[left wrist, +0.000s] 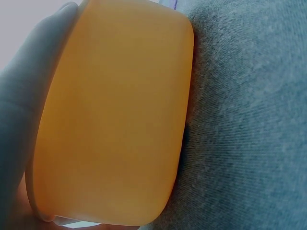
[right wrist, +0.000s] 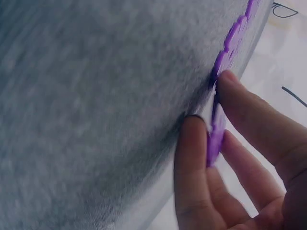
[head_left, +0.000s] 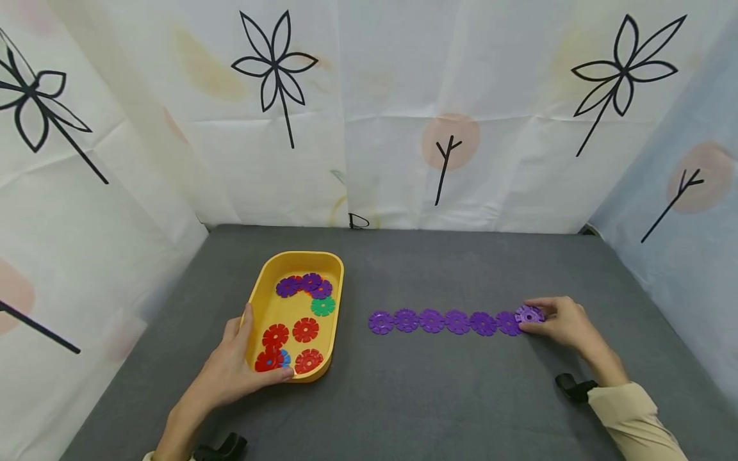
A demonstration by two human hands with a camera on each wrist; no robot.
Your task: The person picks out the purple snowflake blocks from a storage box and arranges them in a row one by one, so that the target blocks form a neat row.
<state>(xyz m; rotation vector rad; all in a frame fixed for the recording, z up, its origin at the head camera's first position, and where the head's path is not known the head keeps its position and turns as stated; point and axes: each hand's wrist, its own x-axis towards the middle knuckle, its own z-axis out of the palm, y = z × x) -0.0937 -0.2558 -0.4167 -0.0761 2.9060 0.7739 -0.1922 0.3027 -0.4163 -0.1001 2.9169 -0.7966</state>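
Note:
My left hand (head_left: 227, 374) grips the near left corner of a yellow plastic tray (head_left: 294, 312), the thumb along its near end and the fingers against its left side. The tray's outer wall (left wrist: 115, 115) fills much of the left wrist view. Inside lie red flower discs (head_left: 305, 330), purple flower discs (head_left: 311, 282), a green flower disc (head_left: 323, 306) and a partly covered blue one (head_left: 285, 357). On the right, my right hand (head_left: 565, 323) pinches a purple flower disc (head_left: 529, 314) between thumb and fingers, at the right end of a row of purple flower discs (head_left: 457, 322).
A grey cloth (head_left: 426, 397) covers the table. White curtains (head_left: 392, 77) with drawn plants enclose the back and sides. Black wrist straps (head_left: 576, 387) sit on both forearms. Between the tray and the row's left end is a narrow strip of cloth.

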